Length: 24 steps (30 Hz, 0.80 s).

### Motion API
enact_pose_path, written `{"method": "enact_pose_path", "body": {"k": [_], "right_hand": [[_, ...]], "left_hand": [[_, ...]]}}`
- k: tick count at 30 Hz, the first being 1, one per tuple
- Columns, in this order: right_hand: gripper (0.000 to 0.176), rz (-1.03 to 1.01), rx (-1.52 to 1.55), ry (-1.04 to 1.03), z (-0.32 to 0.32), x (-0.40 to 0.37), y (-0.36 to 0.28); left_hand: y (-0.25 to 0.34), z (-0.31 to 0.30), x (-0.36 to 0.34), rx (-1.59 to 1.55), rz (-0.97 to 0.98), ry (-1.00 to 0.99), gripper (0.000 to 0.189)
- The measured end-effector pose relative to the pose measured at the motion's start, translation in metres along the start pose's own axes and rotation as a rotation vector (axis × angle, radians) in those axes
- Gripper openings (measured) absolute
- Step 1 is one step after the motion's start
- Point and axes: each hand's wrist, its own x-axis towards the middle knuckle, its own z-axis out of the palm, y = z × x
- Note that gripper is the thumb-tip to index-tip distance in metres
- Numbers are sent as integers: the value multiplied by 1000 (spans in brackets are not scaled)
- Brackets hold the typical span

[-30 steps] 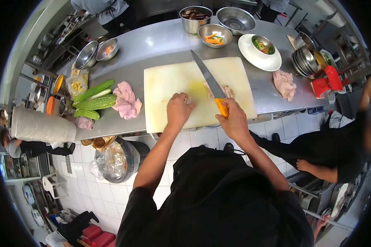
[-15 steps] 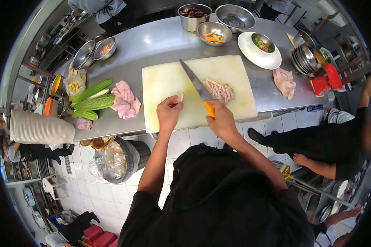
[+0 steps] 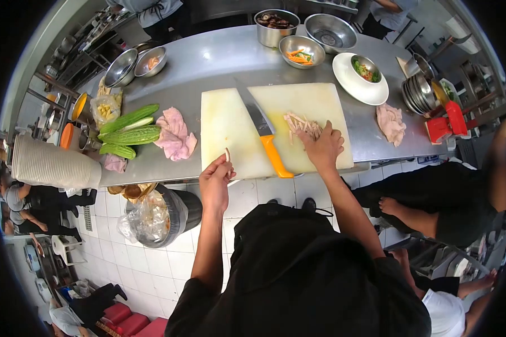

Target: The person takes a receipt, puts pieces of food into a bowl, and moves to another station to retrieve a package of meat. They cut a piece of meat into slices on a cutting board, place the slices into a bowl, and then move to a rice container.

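Note:
A white cutting board [image 3: 219, 121] lies on the steel counter in front of me. My left hand [image 3: 216, 178] pinches a small pale strip [image 3: 227, 154] at the board's front left edge. My right hand [image 3: 324, 145] rests with bent, parted fingers on the pile of pale sliced strips [image 3: 305, 127] at the board's right; whether it grips any of them is hidden. Between my hands lies the knife [image 3: 267, 137], its orange handle toward me and its blade pointing away to the upper left.
Green gourds [image 3: 130, 135] and a pink cloth [image 3: 176, 135] lie left of the board. Behind it are a bowl of orange strips [image 3: 302, 52] and a white plate [image 3: 351, 84]. Another cloth [image 3: 391, 123] lies right. A co-worker [image 3: 433, 205] stands at the right.
The knife has left my right hand and now lies on the board. My right hand has moved right onto the sliced pile. My left hand has drawn back toward me, still pinching the strip.

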Motion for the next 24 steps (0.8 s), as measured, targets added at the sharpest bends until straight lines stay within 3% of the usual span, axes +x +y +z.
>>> {"method": "enact_pose_path", "body": {"k": [2,5,11,14,20,24], "right_hand": [[86,-10,-33,-45,7,6,-11],[79,-139,-50,-66,18,11,-29],[33,-453,13,-11,50,25,-17],[23,-524,15,-76,44,28,-10],[25,-660,17,-164,30,29,13],[30,-715,38,-68,17,12,-5]], "left_hand": [[-2,2,-1,-2,6,-37,25],[-7,8,-6,-8,8,-71,26],[-13,12,-19,-34,-7,-74,24],[-17,6,-28,-59,-26,-92,25],[-25,-4,-46,-131,-140,-153,23],[-28,-2,-52,-142,-215,-223,20]]}}
